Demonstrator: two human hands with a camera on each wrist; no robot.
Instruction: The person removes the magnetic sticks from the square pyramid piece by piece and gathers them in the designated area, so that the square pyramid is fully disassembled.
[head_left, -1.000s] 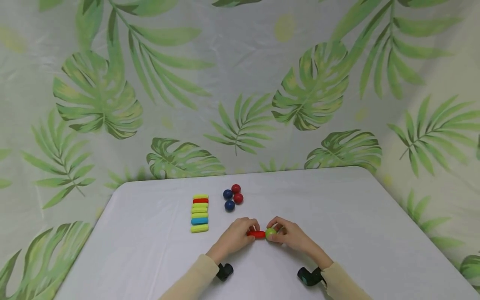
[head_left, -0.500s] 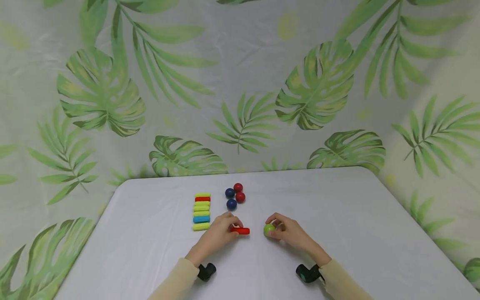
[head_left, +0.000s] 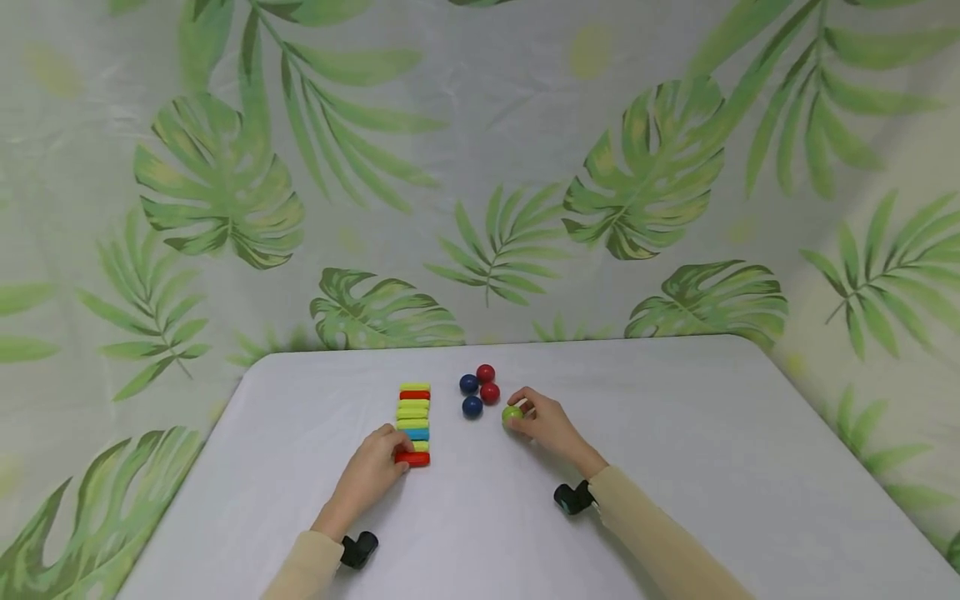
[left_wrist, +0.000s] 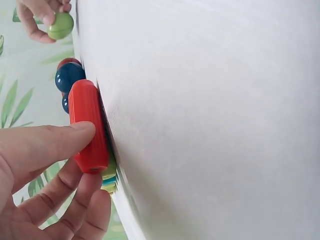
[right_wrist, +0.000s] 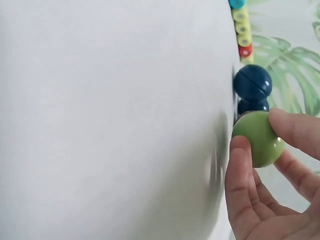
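My left hand [head_left: 372, 468] pinches a red ridged stick [left_wrist: 89, 125] between thumb and fingers. The stick lies at the near end of a column of yellow, red and blue sticks [head_left: 413, 414], parallel to them. Part of the closest yellow stick is hidden behind my fingers. My right hand [head_left: 546, 425] pinches a green ball [right_wrist: 260, 139] just right of a small group of balls. In that group are two blue balls [head_left: 472, 407] and two red balls [head_left: 490, 393]. The right wrist view shows the green ball overlapping the dark blue ones behind it.
A white-covered table [head_left: 637, 392] bears everything. Behind it hangs a leaf-patterned cloth [head_left: 510, 150]. A small black camera [head_left: 359, 550] sits on the left wrist and another black camera [head_left: 573, 498] on the right.
The red stick and green ball have moved apart. My left hand carried the stick left to the near end of the column; my right hand brought the ball forward and left, toward the other balls.
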